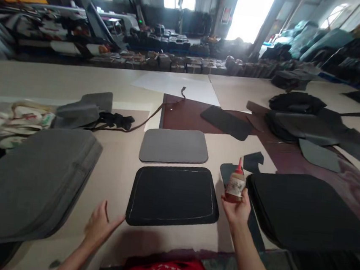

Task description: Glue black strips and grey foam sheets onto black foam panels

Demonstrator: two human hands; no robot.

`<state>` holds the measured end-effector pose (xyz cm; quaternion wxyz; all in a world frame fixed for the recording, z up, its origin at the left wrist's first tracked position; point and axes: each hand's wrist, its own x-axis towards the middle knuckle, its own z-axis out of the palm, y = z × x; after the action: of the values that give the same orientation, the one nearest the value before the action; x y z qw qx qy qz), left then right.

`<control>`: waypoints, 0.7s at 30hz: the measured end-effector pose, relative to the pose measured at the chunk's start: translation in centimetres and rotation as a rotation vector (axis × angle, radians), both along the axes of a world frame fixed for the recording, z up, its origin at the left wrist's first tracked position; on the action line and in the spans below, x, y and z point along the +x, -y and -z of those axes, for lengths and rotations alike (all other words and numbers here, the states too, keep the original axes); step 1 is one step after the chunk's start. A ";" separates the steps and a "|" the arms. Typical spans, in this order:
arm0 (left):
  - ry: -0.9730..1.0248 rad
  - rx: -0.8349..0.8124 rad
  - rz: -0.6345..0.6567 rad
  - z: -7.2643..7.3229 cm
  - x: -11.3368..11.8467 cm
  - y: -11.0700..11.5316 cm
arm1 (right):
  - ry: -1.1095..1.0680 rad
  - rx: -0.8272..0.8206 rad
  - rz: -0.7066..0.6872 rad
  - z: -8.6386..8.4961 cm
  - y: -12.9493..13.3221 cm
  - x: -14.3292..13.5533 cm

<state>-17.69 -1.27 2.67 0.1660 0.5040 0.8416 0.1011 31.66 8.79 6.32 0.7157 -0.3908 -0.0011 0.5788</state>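
A black rounded panel (174,197) with a thin pale line along its edges lies flat on the table in front of me. My left hand (103,225) is open, its thumb by the panel's lower left corner. To the right of the panel, my right hand (237,204) is closed round the base of a glue bottle (236,186), held upright with its red nozzle up. Just beyond the black panel lies a grey rounded panel (174,146).
A stack of grey sheets (32,180) stands at the left, a stack of black sheets (309,211) at the right. Dark scraps (254,161) and a dark piece (226,121) lie farther back. A strap (156,112) crosses the table behind.
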 end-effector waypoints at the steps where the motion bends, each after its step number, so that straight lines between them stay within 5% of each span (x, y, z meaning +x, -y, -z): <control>1: -0.067 -0.110 0.051 0.5 -0.4 0.9 | 0.048 0.009 -0.001 -0.3 -1.5 0.6; 4: -0.212 -0.377 0.205 1.2 -0.4 2.0 | 0.150 0.036 -0.074 -1.3 -5.2 1.1; 8: -0.275 -0.534 0.196 0.9 0.6 1.6 | 0.247 0.070 -0.279 -2.2 -7.5 -0.8; 17: -0.223 -0.577 0.187 0.6 0.6 1.2 | 0.784 -0.006 -0.649 -0.2 -6.7 -8.5; 21: -0.146 -0.407 0.098 0.3 1.3 1.1 | 1.184 0.082 -0.739 0.1 -6.5 -11.4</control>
<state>-16.43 -2.36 2.41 0.2077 0.5062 0.8290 -0.1159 20.22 15.29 6.25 0.3651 -0.5870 -0.5458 0.4735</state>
